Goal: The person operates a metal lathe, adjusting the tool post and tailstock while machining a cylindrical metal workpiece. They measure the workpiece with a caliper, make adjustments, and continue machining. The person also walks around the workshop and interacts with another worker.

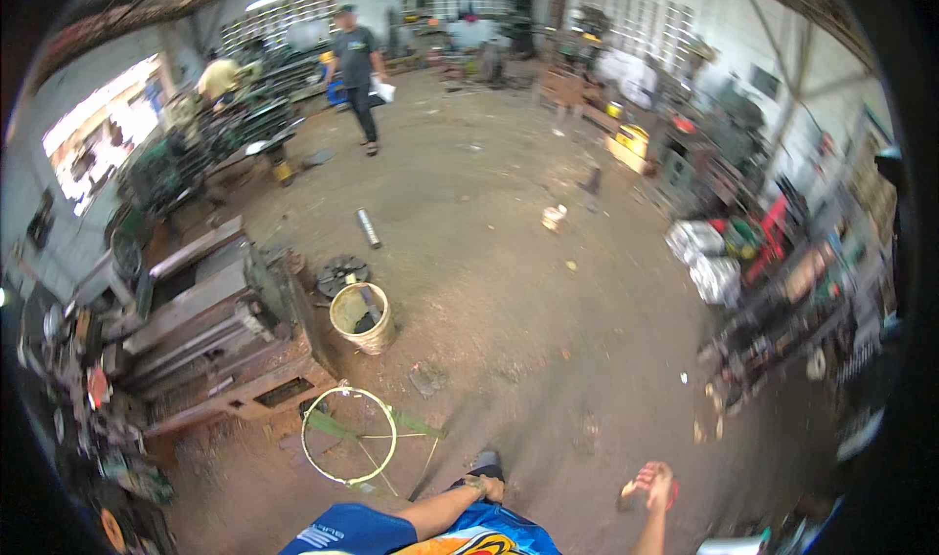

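the floor (509, 262) looks rough, the bucket (376, 339) plastic.

We're in a workshop, folks! Big metal machine (210, 312) near left, green machines (155, 177) far left, grimy brown floor (469, 262) alongside.

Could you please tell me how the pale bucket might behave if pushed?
The bucket may tip if pushed high, since it seems to taper downward. The dark pieces inside could shift and probably add weight.

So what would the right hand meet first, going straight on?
Nothing nearby, it seems: brown floor stretches ahead of the right hand, though blur makes depth hard to judge.
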`<action>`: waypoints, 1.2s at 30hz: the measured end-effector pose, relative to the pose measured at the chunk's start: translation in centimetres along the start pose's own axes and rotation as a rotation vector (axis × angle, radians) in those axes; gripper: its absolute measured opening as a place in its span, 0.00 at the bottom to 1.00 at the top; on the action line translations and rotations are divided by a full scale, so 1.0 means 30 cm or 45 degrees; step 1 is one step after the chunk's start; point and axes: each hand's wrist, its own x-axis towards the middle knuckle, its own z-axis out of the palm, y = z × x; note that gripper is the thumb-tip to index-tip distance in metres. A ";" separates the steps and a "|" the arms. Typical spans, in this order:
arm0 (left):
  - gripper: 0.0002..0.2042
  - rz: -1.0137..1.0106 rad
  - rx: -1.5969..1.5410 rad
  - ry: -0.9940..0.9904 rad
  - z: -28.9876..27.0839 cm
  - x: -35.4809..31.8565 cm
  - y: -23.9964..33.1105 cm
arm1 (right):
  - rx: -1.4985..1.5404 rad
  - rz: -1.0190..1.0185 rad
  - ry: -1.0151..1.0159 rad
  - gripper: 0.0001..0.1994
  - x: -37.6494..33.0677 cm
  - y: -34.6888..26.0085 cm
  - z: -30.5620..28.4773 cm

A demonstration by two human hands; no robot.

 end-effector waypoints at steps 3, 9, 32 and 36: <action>0.24 0.113 -0.446 0.222 -0.261 0.114 -0.178 | -0.126 -0.256 -0.390 0.14 0.149 0.032 0.297; 0.17 -0.189 -0.859 0.269 -0.457 0.081 -0.334 | -0.918 0.700 -0.543 0.13 0.441 -0.064 0.852; 0.16 -0.977 -1.968 1.553 -1.583 0.181 -0.570 | -0.934 0.086 -1.910 0.10 1.584 -0.726 3.764; 0.10 -0.820 -1.812 1.750 -1.903 0.113 -0.801 | -1.274 0.107 -2.720 0.15 1.372 -0.595 3.615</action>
